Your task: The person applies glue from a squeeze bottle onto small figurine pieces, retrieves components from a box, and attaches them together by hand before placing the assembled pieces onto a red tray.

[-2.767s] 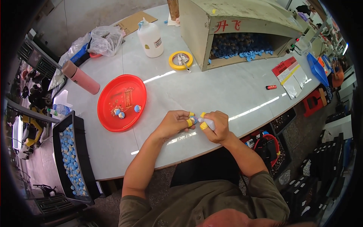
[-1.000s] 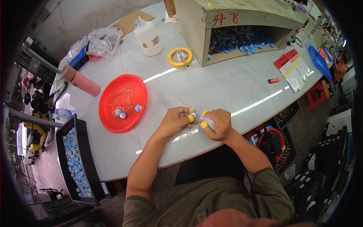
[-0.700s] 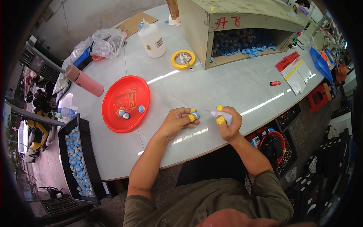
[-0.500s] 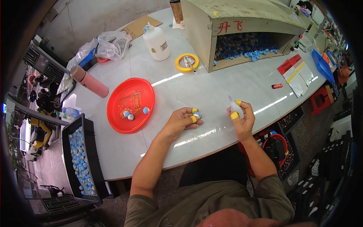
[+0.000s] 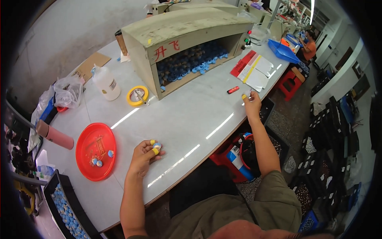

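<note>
Ball (image 5: 157,146), blue and whitish, sits pinched in the left hand (image 5: 143,157), right of a red tray (image 5: 88,137). The right hand (image 5: 253,104) is no longer beside it but near a small red object (image 5: 233,90); its grip is unclear. Work on the ball appears paused.

Two red characters (image 5: 160,52) across the front of the beige box (image 5: 187,27)

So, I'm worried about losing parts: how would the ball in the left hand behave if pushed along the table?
The ball would probably roll, being rounded. It is likely light: small enough for the left hand to hold between fingertips. The table looks smooth and glossy, so little would probably stop it.
</note>
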### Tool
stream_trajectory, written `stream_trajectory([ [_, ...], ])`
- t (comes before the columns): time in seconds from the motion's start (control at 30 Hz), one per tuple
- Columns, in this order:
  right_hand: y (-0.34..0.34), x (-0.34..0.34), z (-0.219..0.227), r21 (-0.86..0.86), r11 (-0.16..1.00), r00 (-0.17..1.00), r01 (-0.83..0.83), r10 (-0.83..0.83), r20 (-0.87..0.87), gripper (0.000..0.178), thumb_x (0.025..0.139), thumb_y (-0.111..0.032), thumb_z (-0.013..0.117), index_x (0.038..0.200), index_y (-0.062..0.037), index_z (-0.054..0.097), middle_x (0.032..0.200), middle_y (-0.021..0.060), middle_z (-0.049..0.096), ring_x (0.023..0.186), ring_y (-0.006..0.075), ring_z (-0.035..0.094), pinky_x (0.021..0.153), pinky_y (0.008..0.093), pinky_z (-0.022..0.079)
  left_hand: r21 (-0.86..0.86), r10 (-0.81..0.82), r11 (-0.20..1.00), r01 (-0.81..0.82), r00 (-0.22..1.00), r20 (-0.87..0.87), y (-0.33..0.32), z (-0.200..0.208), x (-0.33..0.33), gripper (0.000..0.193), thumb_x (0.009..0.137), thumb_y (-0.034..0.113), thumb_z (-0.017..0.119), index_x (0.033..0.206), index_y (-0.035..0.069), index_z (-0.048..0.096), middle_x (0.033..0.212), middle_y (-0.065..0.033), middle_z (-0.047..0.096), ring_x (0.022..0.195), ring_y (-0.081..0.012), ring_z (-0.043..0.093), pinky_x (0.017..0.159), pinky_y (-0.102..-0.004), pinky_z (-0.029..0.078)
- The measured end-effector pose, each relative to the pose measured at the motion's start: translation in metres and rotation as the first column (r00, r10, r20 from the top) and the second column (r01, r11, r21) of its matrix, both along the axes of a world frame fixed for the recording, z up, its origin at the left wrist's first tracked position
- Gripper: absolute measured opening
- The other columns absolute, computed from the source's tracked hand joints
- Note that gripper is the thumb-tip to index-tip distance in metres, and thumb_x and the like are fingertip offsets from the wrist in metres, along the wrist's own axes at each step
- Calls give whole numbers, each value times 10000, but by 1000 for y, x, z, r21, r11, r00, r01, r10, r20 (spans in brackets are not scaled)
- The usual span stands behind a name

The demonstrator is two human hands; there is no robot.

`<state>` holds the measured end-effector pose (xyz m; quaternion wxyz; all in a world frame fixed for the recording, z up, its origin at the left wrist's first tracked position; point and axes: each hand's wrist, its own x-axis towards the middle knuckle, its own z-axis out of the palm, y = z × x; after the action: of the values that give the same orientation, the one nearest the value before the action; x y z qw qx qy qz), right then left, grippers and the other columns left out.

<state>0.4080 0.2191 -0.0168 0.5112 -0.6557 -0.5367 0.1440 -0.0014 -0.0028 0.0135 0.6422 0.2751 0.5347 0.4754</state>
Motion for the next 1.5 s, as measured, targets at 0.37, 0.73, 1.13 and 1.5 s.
stream_trajectory([
  [0.37,30,28,-25,38,978,951,203,-206,228,484,739,-223,751,1136,-27,555,991,108,613,957,277,588,854,387,442,20,73,997,-74,996,44,-1,2,8,261,853,13,621,1095,-7,526,1004,-145,649,830,-199,674,713,-247,567],
  [0.73,31,-111,18,302,828,853,-473,345,391,219,758,42,592,966,-25,588,933,139,589,871,318,604,738,394,497,11,81,997,-83,992,93,3,-7,1,228,863,-6,609,1081,-12,542,1010,-148,649,874,-210,676,782,-260,566],
  [1.13,124,-154,12,-42,972,809,-230,215,547,292,769,-63,616,1060,-80,589,1047,149,595,934,352,611,797,440,501,-3,68,998,-69,991,113,1,-9,0,260,866,-1,625,1103,-34,523,1037,-159,638,904,-231,676,791,-264,569],
  [1.5,16,-210,23,90,501,273,-861,603,-750,288,858,-3,614,1136,15,542,988,97,603,880,211,662,778,300,545,88,330,932,-352,923,196,5,-14,-1,240,889,55,629,1083,1,498,1031,-126,633,891,-199,659,753,-242,558],
])
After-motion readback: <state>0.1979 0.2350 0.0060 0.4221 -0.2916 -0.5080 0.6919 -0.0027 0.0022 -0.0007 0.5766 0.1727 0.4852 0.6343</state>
